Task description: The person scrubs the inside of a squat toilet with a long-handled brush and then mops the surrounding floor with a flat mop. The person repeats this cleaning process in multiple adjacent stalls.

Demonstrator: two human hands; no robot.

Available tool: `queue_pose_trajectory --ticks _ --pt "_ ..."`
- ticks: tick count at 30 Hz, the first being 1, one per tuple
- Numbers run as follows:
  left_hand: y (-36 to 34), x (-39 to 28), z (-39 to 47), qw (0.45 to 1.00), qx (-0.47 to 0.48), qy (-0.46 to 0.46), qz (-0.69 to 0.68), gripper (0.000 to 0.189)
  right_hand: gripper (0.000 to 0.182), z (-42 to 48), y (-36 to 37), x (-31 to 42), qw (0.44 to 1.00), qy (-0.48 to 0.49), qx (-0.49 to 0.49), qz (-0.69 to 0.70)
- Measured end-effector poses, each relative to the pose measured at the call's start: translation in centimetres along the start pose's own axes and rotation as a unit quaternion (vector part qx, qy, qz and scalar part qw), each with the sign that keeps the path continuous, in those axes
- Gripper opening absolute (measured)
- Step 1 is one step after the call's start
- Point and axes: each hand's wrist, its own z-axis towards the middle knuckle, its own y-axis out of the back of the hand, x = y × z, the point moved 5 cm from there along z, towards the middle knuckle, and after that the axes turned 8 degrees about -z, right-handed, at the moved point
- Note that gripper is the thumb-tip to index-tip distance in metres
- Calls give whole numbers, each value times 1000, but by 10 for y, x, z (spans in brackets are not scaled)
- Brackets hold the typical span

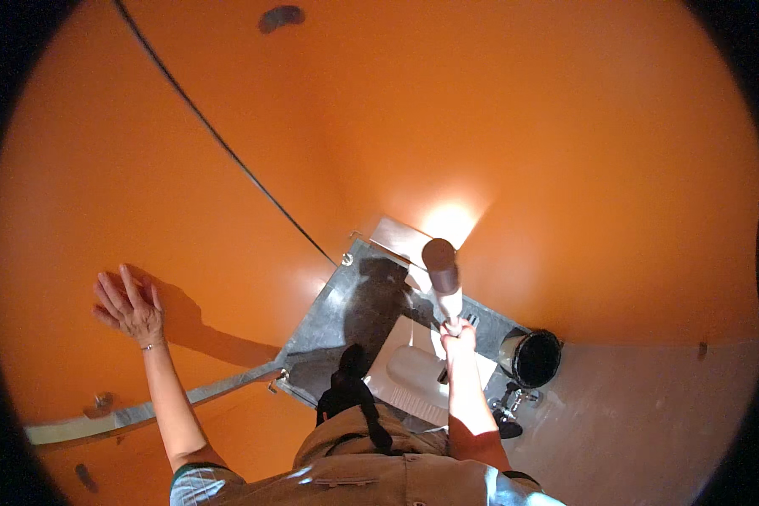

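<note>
My left hand is at the left with fingers spread and nothing in it, by the smooth orange wall; its shadow falls on the wall beside it. Whether it touches the wall cannot be told. A thin band circles that wrist. My right hand is near the centre, closed around the narrow pale end of a handled tool with a dark cylindrical head. The tool's exact kind is unclear. Below that hand lies a pale moulded panel with a rounded raised part and ribs, partly hidden by my forearm.
The panel lies on a grey platform with corner eyelets. A dark cord runs from its corner to the upper left. A dark-mouthed cylindrical container and a metal fitting are at its right. A curved strip extends leftward.
</note>
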Motion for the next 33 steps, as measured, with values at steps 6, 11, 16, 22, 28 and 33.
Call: queue_pose_trajectory --ticks 6,11,16,22,28,33 --pt "-56 46 2 993 -108 -21 -34 43 11 31 -11 5 993 28 60 -99" --pt "-112 57 18 976 -142 37 -160 44 14 36 -14 -19 989 23 43 -138" --pt "-164 43 38 930 -133 162 -300 46 17 28 -13 -22 995 7 27 -92" --pt "-205 39 61 884 -84 207 -410 47 24 2 5 -18 995 -70 73 -13" --pt "-234 -7 96 863 -29 228 -450 49 22 15 28 -2 996 -12 -29 88" --pt "-300 5 67 703 -32 285 -651 56 6 23 -9 -44 992 7 6 -125"
